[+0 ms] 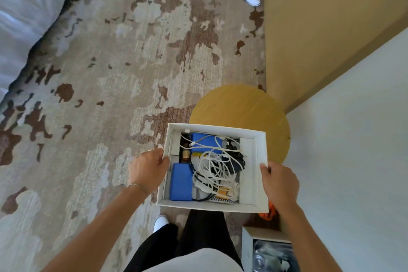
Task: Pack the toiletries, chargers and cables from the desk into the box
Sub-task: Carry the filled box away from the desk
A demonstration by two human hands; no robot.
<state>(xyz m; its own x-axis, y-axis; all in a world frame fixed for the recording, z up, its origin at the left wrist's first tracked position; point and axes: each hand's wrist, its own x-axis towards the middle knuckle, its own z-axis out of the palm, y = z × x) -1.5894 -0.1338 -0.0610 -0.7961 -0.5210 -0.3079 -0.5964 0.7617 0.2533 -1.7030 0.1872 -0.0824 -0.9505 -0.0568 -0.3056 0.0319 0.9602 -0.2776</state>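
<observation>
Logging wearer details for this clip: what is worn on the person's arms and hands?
Both forearms are bare, with no sleeves in view. The left hand has a thin silver-coloured bracelet at the wrist and what looks like a ring on one finger. The right hand shows nothing worn.

Matt white cardboard box, glossy plastic cables, rough carpet.

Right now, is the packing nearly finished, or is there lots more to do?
It looks nearly finished. The white box already holds a tangle of white cables, two blue pouches and a dark charger. The left hand and the right hand each keep a grip on one side wall, carrying it above the carpet. The desk is out of view, so I cannot tell if anything is left there.
</observation>
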